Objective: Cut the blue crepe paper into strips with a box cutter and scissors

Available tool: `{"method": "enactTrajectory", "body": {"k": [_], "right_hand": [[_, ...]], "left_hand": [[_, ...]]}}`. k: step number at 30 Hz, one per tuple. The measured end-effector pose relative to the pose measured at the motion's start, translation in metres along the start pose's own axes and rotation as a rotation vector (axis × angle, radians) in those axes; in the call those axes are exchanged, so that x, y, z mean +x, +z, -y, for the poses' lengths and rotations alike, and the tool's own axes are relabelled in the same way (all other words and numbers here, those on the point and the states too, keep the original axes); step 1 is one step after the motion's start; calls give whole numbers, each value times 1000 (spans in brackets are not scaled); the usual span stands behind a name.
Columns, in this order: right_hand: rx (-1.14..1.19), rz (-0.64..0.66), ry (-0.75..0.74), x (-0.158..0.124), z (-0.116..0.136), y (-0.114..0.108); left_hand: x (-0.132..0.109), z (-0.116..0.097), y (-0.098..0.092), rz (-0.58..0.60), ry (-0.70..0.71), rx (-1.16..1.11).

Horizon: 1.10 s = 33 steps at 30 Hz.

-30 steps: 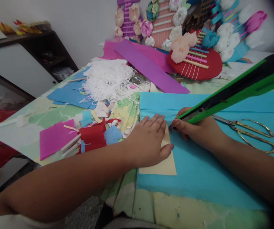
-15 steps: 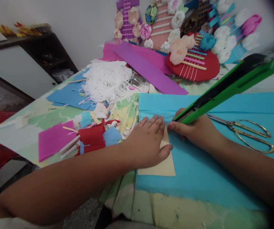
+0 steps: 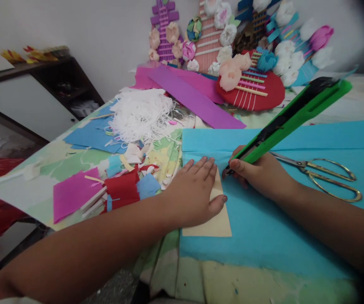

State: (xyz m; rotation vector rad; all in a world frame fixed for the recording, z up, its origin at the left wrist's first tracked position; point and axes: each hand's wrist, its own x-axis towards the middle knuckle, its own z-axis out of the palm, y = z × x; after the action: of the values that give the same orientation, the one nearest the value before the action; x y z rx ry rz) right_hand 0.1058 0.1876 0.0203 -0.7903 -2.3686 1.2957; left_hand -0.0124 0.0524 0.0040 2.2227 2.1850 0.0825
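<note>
Right grip [image 3: 261,177] clasps green cutter [image 3: 292,116] slanting, tip down-left.

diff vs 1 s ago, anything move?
The cutter in the right hand tilted steeper, its tail end swinging left. Its tip stays at the card edge. Left hand stays flat on the card. Scissors unmoved on the blue paper. Nothing grasped or released.
</note>
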Motion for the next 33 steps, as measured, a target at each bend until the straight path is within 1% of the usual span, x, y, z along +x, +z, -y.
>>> {"method": "enactTrajectory", "body": {"k": [4,9,14,17,21,23,25,28,31,33], "right_hand": [[-3,41,4,0,1,0],[-22,29,12,2,2,1],[-30,45,33,3,2,1],[0,44,51,3,0,1],[40,58,68,4,-3,1],[35,60,66,4,-4,1],[31,58,65,4,-5,1],[39,63,73,4,-4,0],[17,65,80,4,-2,1],[-16,63,88,4,0,1]], "left_hand": [[1,0,-1,-7,-3,-13],[1,-1,-2,7,-9,-22],[1,-1,-2,17,4,-6],[-5,4,-12,60,15,25],[-20,15,-36,105,-12,81],[-25,17,-45,104,10,106],[-26,15,-49,61,36,85],[-20,8,-42,-14,95,-9],[-13,5,-30,0,219,-42],[-10,6,-24,8,260,-31]]}}
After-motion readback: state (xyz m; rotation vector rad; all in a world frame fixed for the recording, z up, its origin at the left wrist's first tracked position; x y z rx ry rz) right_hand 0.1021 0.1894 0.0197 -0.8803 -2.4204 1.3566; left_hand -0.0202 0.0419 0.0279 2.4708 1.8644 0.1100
